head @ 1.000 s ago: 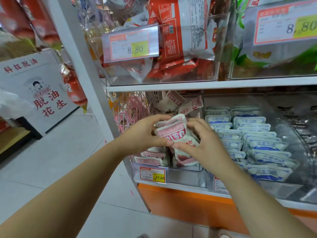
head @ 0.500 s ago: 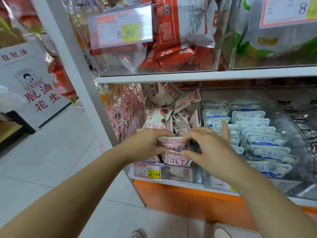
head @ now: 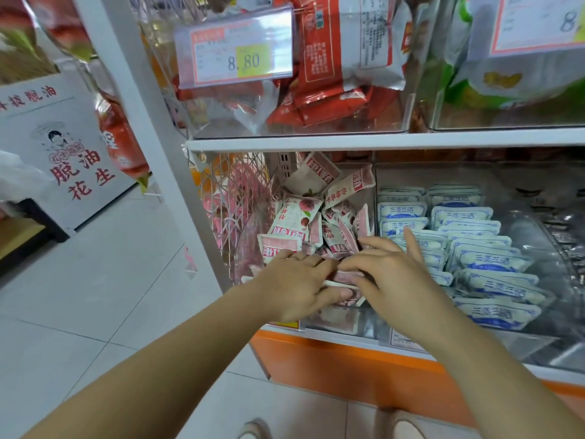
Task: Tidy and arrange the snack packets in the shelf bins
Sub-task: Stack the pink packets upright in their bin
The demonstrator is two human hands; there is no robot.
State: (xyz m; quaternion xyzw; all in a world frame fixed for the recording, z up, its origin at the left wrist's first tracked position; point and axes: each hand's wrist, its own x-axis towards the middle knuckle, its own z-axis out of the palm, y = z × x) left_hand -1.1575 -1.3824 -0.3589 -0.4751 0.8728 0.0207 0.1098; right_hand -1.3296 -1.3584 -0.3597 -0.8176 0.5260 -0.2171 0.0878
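Head: left hand, right hand grip front packet.

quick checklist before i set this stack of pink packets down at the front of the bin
1. Grip on both sides: ok, left hand and right hand hold the pink stack between them.
2. Stack over its own bin: ok, it is at the front of the bin.
3. Pile behind is tidy: not ok, loose packets lie jumbled.
4. Neighbouring bin in order: ok, blue packets sit in rows.
5. Room under the stack: cannot tell, the hands hide it.
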